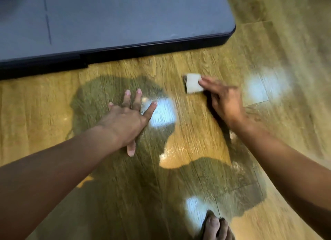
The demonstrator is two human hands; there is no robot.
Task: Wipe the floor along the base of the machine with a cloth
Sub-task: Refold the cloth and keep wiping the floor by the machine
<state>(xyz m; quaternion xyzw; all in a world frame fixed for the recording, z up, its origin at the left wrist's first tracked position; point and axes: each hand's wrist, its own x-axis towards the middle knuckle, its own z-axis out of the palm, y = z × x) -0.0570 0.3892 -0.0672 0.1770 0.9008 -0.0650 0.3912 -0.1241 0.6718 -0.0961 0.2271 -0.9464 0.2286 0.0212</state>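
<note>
Wood-grain plank floor [197, 64] fills the view, glossy and smeared with motion blur. Across the far left stands the grey machine [125, 19], its dark base edge running along the floor and ending in a rounded corner further right.

Near the middle left, the left hand [125, 119] lies flat on the floor, palm down, with the fingers straight and spread apart and the thumb pointing back toward the person; it holds nothing. It rests inside a dark shadow [100, 89] that spreads over the planks in front of the machine. Just right of its fingers a bright patch of reflected light [161, 112] shines on the floor.

Further right, a small pale folded cloth [193, 83] lies on the floor, near the machine's base but apart from it. The right hand [225, 100] reaches onto it from the right, its fingers laid nearly straight over the cloth's right end. Blur hides the thumb, so I cannot tell whether the hand pinches the cloth or only presses on it.

At the near edge, right of centre, a bare foot [215, 227] stands on the planks.
</note>
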